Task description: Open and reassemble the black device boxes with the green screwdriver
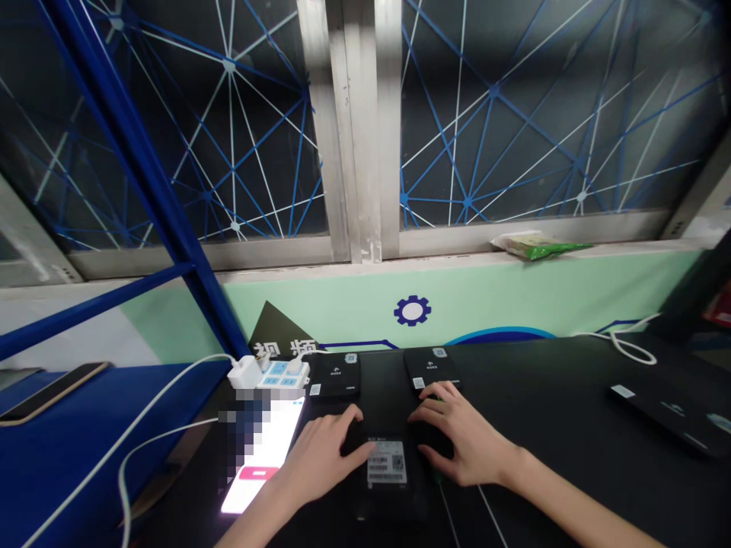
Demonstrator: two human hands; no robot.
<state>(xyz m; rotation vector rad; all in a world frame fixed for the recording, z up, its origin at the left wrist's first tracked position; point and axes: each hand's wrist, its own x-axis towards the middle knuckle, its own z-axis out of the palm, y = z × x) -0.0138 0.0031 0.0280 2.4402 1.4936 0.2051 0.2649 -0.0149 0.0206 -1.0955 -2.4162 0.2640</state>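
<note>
A black box-like device with a white barcode label lies between my hands on the black table. My left hand is open over its left side, the thumb tip at the label's edge and the fingers stretched forward. To the right, my right hand curves with thumb and fingers apart; its fingertips are close to the device's right side. Small bits of green show by the fingers, too dark to make out. Beyond the hands lie two flat black boxes, one at the left and one at the right.
A lit phone lies left of my left hand, near a white power strip with plugs and white cables. Another phone rests on the blue surface. A black box lies far right. A green packet sits on the sill.
</note>
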